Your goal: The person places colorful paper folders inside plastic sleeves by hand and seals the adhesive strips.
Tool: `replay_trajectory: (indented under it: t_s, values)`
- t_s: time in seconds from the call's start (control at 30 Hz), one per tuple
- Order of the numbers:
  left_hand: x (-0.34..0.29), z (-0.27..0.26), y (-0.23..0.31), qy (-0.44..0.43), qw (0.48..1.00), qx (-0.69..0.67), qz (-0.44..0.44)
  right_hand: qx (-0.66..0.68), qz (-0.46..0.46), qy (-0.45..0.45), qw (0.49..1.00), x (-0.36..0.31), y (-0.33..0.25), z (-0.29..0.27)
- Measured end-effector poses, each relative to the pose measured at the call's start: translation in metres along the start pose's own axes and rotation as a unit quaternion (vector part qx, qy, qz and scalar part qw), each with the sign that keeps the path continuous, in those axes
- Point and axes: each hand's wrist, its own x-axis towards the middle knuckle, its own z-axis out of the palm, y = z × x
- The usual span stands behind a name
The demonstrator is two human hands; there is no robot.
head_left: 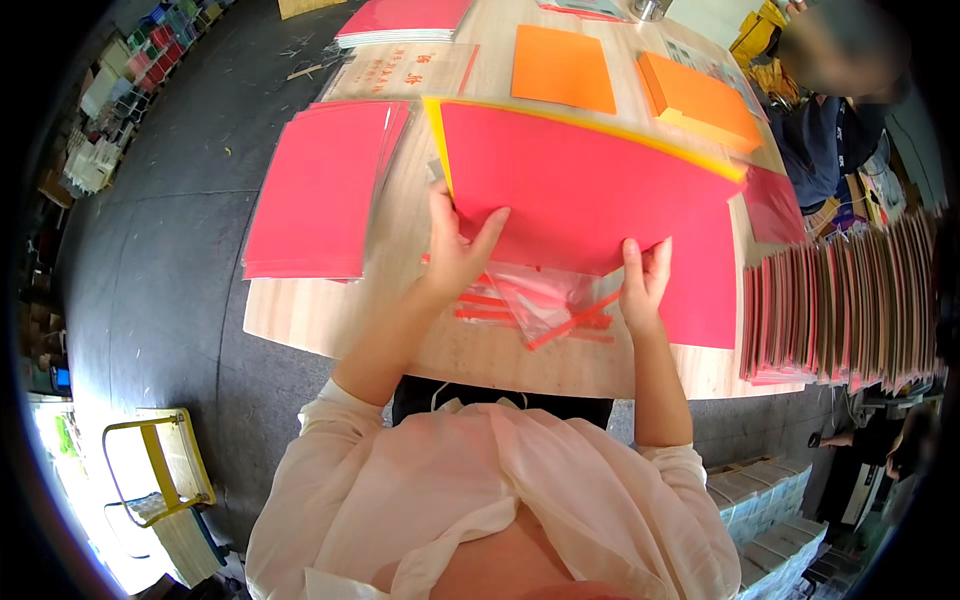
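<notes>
Both my hands hold up a sheaf of red paper [590, 190] with yellow sheets [690, 158] behind it, tilted above the table. My left hand [458, 240] grips its left edge, thumb on the red face and fingers behind. My right hand [645, 275] pinches the lower edge near its right end. Below the sheaf, clear plastic sleeves with red strips [540, 305] lie on the table, partly covered. More red paper [697, 300] lies to the right, under the raised sheaf. A stack of filled red packs [315, 195] is at my left.
On the wooden table [310, 315] are an orange sheet [565, 68], an orange paper stack [698, 100] and a printed clear bag [405, 72]. Tightly packed upright sheets [840, 300] stand at the right edge. Another person [830, 140] is at the far right. A yellow trolley [165, 465] stands lower left.
</notes>
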Motion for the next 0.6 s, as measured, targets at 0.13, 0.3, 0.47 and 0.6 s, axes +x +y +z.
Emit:
replay_trajectory:
  t_s: [0.13, 0.3, 0.47, 0.6]
  values:
    - [-0.013, -0.006, -0.022, -0.044, 0.997, -0.016, -0.059, 0.008, 0.079, 0.002, 0.997, -0.016, 0.024, -0.010]
    - [-0.012, -0.016, -0.028, -0.069, 0.987, -0.078, -0.120, 0.050, 0.058, -0.006, 0.997, -0.015, 0.036, -0.011]
    - [0.020, -0.035, -0.023, -0.156, 0.967, -0.082, -0.185, 0.064, 0.060, 0.004, 0.996, -0.006, 0.033, -0.008]
    - [0.050, -0.022, -0.006, -0.181, 0.962, 0.004, -0.206, 0.029, 0.015, 0.001, 0.999, 0.015, 0.020, -0.004]
